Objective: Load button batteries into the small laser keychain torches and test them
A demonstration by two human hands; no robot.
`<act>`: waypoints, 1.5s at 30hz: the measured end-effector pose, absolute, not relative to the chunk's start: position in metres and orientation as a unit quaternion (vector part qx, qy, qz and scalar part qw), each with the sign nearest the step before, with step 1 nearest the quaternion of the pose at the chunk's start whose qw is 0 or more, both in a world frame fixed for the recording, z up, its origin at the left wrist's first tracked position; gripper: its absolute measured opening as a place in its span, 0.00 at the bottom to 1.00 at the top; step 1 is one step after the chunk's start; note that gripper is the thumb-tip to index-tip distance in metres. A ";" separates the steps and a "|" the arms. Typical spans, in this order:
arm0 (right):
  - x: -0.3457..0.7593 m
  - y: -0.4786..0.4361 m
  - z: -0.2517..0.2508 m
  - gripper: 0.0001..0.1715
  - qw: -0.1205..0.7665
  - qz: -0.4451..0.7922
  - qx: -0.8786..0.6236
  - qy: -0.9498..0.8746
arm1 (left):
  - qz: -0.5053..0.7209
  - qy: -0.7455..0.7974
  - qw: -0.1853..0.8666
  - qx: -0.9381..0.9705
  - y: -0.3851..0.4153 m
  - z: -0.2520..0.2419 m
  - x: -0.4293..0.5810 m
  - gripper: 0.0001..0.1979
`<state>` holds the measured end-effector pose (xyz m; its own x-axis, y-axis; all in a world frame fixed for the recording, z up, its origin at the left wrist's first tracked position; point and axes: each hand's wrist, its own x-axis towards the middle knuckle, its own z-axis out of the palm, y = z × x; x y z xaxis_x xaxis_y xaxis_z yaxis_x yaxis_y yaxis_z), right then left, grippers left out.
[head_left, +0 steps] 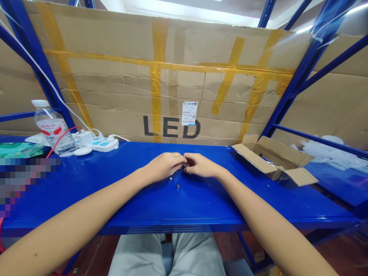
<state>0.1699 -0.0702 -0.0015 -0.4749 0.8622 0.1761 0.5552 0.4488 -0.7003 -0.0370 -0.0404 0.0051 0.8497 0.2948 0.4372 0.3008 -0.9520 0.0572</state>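
Forearms (86,216) stretched over the blue table's (201,205) front edge, a person curls left hand (166,165) and right hand (199,165) together midway between its sides, any pinch too hidden to tell, with two small metal pieces (178,186) lying just beside, nearer that edge.

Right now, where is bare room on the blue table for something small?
Bare: between the power strip and left hand, and between the right hand and open carton. Crowded: the left end, with the bottle, and near the hands, where small metal pieces lie.
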 end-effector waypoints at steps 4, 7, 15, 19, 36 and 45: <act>0.171 -0.068 -0.005 0.09 0.274 0.333 -0.437 -0.790 | -0.227 -0.171 0.023 -0.958 -0.043 0.008 -0.037 0.12; 0.173 -0.067 -0.004 0.09 0.263 0.291 -0.455 -0.800 | -0.202 -0.198 0.013 -0.959 -0.044 0.020 -0.044 0.13; 0.173 -0.070 0.000 0.08 0.238 0.214 -0.459 -0.829 | 0.056 -0.243 -0.173 -0.953 -0.044 0.042 -0.060 0.13; 0.173 -0.069 -0.001 0.08 0.239 0.215 -0.457 -0.829 | 0.061 -0.249 -0.177 -0.950 -0.045 0.035 -0.057 0.12; 0.174 -0.067 -0.003 0.08 0.237 0.221 -0.461 -0.826 | 0.032 -0.287 -0.084 -0.954 -0.044 0.026 -0.053 0.07; 0.173 -0.069 0.000 0.07 0.230 0.209 -0.475 -0.823 | -0.063 -0.247 -0.093 -0.963 -0.040 0.014 -0.046 0.03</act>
<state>0.1731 -0.0693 -0.0002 -0.4427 0.8786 0.1793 0.6869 0.4608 -0.5621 -0.0465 -0.0401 0.0144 0.8704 0.4866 0.0743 0.4633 -0.8608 0.2105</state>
